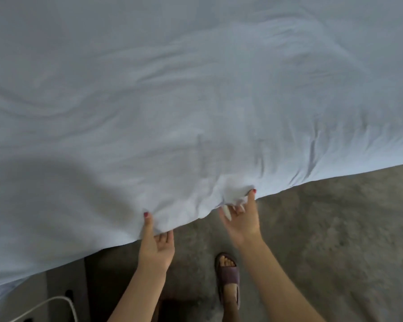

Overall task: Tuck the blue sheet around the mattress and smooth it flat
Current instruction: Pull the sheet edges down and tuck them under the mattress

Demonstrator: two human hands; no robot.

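While the blue sheet (196, 101) lay wrinkled over the mattress, the left hand (156, 242) and right hand (241, 219) each pinched its hanging near edge; thin, limp cloth, probably best gripped along that hem.

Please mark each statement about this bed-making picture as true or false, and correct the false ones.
1. Both hands hold the near edge of the blue sheet. True: the left hand and the right hand each grip it there.
2. The sheet lies perfectly smooth. False: wrinkles run across it and bunch at the right hand.
3. A foot in a slipper stands on the floor. True.
4. The thumbnails carry no polish. False: both show red polish.
5. A white cable lies on top of the sheet. False: it is at the lower left, below the sheet's edge.
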